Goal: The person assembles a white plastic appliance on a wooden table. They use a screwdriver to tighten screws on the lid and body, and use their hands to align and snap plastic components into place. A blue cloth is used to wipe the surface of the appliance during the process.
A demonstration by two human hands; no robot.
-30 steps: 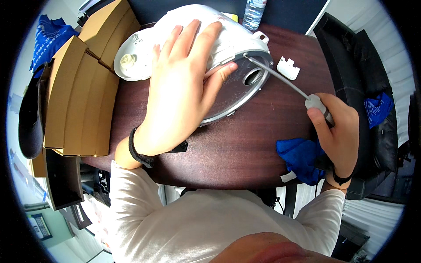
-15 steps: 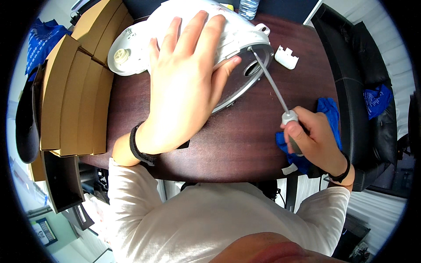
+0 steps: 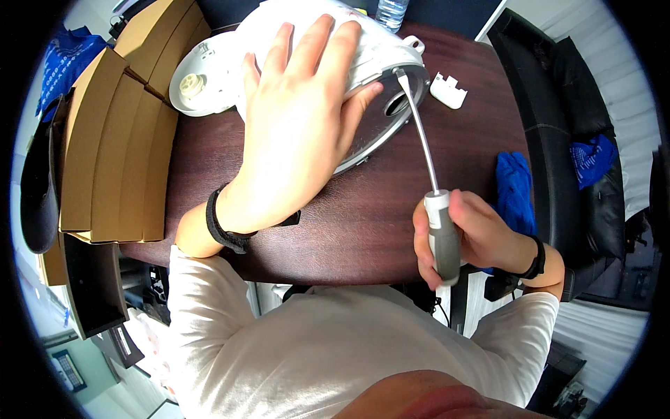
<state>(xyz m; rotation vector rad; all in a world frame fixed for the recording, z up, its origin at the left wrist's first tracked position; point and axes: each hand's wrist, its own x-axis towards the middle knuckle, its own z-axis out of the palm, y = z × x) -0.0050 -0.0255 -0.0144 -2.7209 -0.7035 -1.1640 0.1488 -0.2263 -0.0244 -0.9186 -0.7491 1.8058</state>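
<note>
A large white rounded plastic housing (image 3: 384,50) with a grey rim lies at the far side of the table. My left hand (image 3: 296,126) rests on top of it, palm down with the fingers spread. In my right hand (image 3: 488,237) is a screwdriver (image 3: 445,248), its grey and white handle held between thumb and fingers. Its long metal shaft points away from me, and the tip meets the housing's rim near the upper right corner. Whether the tip sits in a screw cannot be made out. A flat white round part (image 3: 208,64) with a cream knob adjoins the housing's left side.
Right of the housing lies a small white plastic piece (image 3: 449,91). Blue cloth (image 3: 514,185) lies at the right edge of the dark brown table (image 3: 335,244). Cardboard boxes (image 3: 118,160) line the left side; a water bottle (image 3: 391,14) stands behind. A black sofa (image 3: 551,146) flanks the table.
My right hand has shifted left and slightly toward me, so the screwdriver now points more straight away from me. Its tip stays at the rim, and my left hand remains on the housing.
</note>
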